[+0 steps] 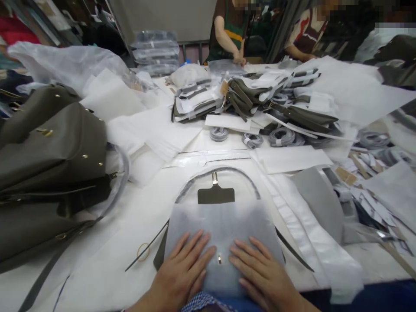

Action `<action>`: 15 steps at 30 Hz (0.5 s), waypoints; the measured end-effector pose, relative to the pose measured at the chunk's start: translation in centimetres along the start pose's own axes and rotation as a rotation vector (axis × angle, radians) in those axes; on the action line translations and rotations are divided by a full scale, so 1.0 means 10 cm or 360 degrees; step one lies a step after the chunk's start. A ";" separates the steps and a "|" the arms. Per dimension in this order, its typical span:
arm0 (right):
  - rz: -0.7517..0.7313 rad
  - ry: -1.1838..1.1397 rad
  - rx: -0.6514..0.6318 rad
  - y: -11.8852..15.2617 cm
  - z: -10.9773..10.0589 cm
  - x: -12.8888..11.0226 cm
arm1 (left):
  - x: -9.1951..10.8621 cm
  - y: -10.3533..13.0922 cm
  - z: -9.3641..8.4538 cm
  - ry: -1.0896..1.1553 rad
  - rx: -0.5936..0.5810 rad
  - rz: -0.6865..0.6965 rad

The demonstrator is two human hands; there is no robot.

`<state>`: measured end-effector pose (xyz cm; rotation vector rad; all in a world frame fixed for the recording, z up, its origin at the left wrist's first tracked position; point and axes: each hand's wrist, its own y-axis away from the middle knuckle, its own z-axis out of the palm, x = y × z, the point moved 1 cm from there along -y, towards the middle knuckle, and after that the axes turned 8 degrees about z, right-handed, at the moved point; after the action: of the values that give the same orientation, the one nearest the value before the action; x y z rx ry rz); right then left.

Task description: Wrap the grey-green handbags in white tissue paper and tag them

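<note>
In front of me lies an olive handbag point(216, 196), its front covered by a translucent wrapping sheet point(224, 221). My left hand point(185, 264) rests flat on the left part of the sheet, fingers stretched. On the right part my right hand point(260, 268) lies the same way, fingers spread. Between them a small gold clasp piece point(219, 259) shows. A wrapped handle point(224, 170) arches above the bag, and a tab with a metal catch point(215, 178) stands up inside the arch. Thin straps stick out at both sides.
Several olive bags point(74, 134) are piled at the left. Wrapped bag parts point(250, 93) and coiled wrapped handles point(282, 137) lie across the back. White foam sheets point(302, 221) and paper scraps point(373, 203) cover the right. A rubber band point(143, 251) lies left of the bag. Two people stand behind the table.
</note>
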<state>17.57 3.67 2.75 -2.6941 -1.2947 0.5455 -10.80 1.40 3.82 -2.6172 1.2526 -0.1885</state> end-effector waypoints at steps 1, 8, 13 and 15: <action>-0.0030 -0.0068 0.0062 0.00 0.02 0.04 | -0.02 0.00 0.04 0.0035 0.0094 -0.0019; 0.0068 -0.0428 -0.0102 -0.05 -0.08 0.30 | -0.18 0.02 0.17 0.0295 0.0273 -0.0165; 0.0008 -0.0143 -0.0153 -0.37 -0.34 0.44 | -0.50 -0.24 -0.12 0.0253 0.0028 -0.0037; 0.0092 0.0022 -0.0114 -0.51 -0.35 0.48 | -0.61 -0.38 -0.19 0.0211 0.0017 -0.0177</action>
<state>17.84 10.85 5.93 -2.7962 -1.2602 0.4950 -12.19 8.15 6.59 -2.7057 1.1422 -0.3928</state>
